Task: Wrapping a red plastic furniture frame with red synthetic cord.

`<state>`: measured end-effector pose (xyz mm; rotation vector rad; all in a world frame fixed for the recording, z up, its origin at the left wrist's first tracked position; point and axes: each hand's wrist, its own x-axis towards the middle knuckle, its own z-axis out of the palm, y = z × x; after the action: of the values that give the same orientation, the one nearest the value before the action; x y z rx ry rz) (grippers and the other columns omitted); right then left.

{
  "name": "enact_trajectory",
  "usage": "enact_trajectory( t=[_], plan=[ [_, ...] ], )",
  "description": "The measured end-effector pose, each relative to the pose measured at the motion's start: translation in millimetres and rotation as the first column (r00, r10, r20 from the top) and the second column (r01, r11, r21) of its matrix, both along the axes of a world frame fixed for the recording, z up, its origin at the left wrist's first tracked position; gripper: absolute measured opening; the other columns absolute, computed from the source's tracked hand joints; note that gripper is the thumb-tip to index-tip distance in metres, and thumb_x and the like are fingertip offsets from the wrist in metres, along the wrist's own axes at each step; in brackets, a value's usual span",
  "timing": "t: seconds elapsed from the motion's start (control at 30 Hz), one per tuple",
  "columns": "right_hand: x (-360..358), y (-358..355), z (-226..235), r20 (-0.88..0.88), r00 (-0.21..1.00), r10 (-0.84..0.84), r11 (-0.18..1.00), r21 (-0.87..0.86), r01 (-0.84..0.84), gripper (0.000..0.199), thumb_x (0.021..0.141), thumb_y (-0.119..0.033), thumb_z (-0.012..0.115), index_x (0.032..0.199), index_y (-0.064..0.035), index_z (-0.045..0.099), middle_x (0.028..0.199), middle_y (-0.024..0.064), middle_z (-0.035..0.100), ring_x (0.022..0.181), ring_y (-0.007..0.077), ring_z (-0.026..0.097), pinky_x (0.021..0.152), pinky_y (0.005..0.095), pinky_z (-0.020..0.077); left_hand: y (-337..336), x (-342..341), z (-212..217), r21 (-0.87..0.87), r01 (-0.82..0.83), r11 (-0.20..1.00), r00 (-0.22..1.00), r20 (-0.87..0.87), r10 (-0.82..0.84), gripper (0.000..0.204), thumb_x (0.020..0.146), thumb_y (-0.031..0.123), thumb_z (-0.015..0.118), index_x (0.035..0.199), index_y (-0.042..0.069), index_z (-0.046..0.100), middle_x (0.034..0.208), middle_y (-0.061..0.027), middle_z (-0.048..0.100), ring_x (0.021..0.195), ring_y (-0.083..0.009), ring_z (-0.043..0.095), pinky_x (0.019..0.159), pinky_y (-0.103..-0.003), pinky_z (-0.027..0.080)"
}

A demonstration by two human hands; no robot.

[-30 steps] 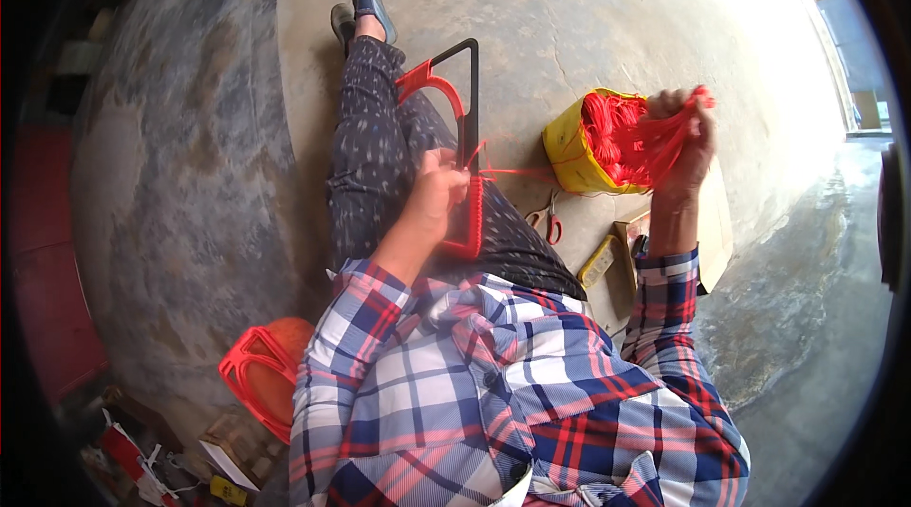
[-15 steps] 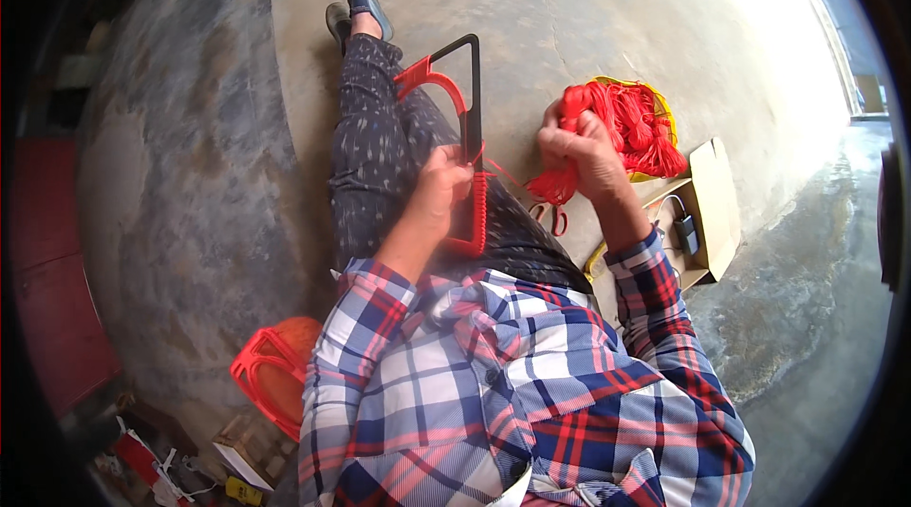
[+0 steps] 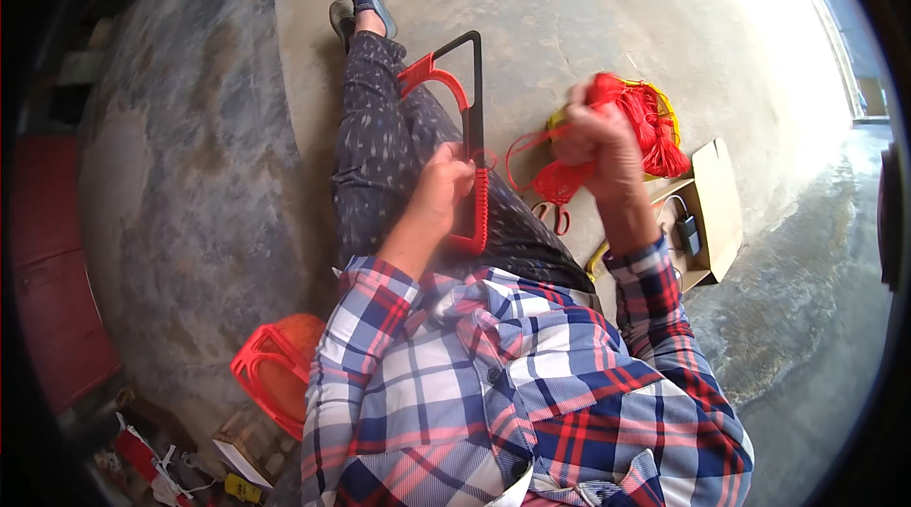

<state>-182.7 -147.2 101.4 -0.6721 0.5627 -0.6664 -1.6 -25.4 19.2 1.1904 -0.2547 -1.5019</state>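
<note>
My left hand [image 3: 441,186] grips the side of a black and red frame [image 3: 476,94] that rests over my legs. Below that hand, red cord is wound in close turns [image 3: 481,208] along the frame's side. A loose strand of cord bows out from the frame toward my right hand [image 3: 603,141], which is closed around a bundle of red cord [image 3: 562,182] and slightly blurred. Just beyond, a yellow-rimmed basket [image 3: 676,118] holds more red cord [image 3: 645,122] in hanks. Scissors [image 3: 560,218] with reddish handles lie below the bundle.
At the right stands an open cardboard box [image 3: 716,208] with a dark small device [image 3: 687,235] and white cable in it. Beside my left elbow is a red and orange slatted object [image 3: 270,369]. Farther left are red panels [image 3: 52,270] and clutter [image 3: 152,460].
My right hand has moved slightly up and to the right with the cord bundle. The strand now makes a wider loop. My left hand and the frame have hardly moved.
</note>
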Motion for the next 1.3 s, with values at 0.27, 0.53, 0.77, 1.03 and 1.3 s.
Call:
enact_trajectory(
  t=[0.27, 0.53, 0.77, 1.03, 1.3],
  plan=[
    [-6, 76, 63, 0.0, 0.967, 0.254, 0.935, -0.256, -0.245, 0.018, 0.074, -0.006, 0.067, 0.084, -0.0048, 0.051, 0.074, 0.0016, 0.052, 0.063, 0.0111, 0.051, 0.058, 0.023, 0.039, -8, 5, -14, 0.022, 0.001, 1.0, 0.994, -0.106, 0.001, 0.025, 0.076, 0.006, 0.05, 0.1, 0.003, 0.052, 0.078, -0.0007, 0.054, 0.061, -0.0102, 0.047, 0.058, -0.023, 0.04],
    [-18, 39, 79, 0.293, 0.932, 0.211, 0.97, -0.18, -0.163, 0.03, 0.073, -0.01, 0.063, 0.095, -0.0055, 0.043, 0.075, 0.0042, 0.048, 0.059, 0.011, 0.043, 0.052, 0.0278, 0.0322, -9, -20, 34, -0.345, 0.143, 0.928, -0.175, 0.914, 0.367, 0.029, 0.083, -0.002, 0.051, 0.112, -0.001, 0.05, 0.092, -0.0051, 0.062, 0.081, -0.0116, 0.061, 0.079, -0.029, 0.05],
    [7, 5, -3, -0.623, 0.782, 0.014, 0.287, -0.747, -0.6, 0.012, 0.075, -0.003, 0.058, 0.085, -0.0064, 0.064, 0.082, 0.0096, 0.057, 0.07, 0.0252, 0.06, 0.066, 0.0345, 0.0474, 1, 26, 7, -0.243, -0.136, 0.961, 0.508, 0.816, 0.278, 0.018, 0.088, 0.016, 0.065, 0.082, 0.001, 0.058, 0.06, -0.0037, 0.059, 0.054, -0.0073, 0.053, 0.049, -0.027, 0.042],
    [41, 37, -100, -0.634, 0.768, 0.091, 0.648, -0.548, -0.529, 0.021, 0.081, -0.014, 0.068, 0.095, -0.0005, 0.059, 0.084, 0.0136, 0.064, 0.07, 0.0187, 0.061, 0.068, 0.032, 0.0506, 16, 7, 10, 0.046, 0.016, 0.999, 0.555, 0.831, -0.047, 0.026, 0.091, 0.021, 0.063, 0.076, 0.002, 0.053, 0.059, -0.0044, 0.055, 0.051, -0.0116, 0.053, 0.045, -0.03, 0.041],
    [29, 26, -26, -0.369, 0.929, 0.031, 0.488, -0.805, -0.336, 0.03, 0.084, -0.014, 0.068, 0.112, -0.0077, 0.06, 0.134, 0.0149, 0.043, 0.123, 0.0241, 0.045, 0.099, 0.0375, 0.0389, -18, -5, 103, -0.152, -0.062, 0.986, 0.986, 0.144, 0.084, 0.022, 0.097, 0.024, 0.049, 0.085, 0.006, 0.055, 0.065, 0.0038, 0.049, 0.048, -0.0015, 0.038, 0.042, -0.017, 0.025]
  ],
)
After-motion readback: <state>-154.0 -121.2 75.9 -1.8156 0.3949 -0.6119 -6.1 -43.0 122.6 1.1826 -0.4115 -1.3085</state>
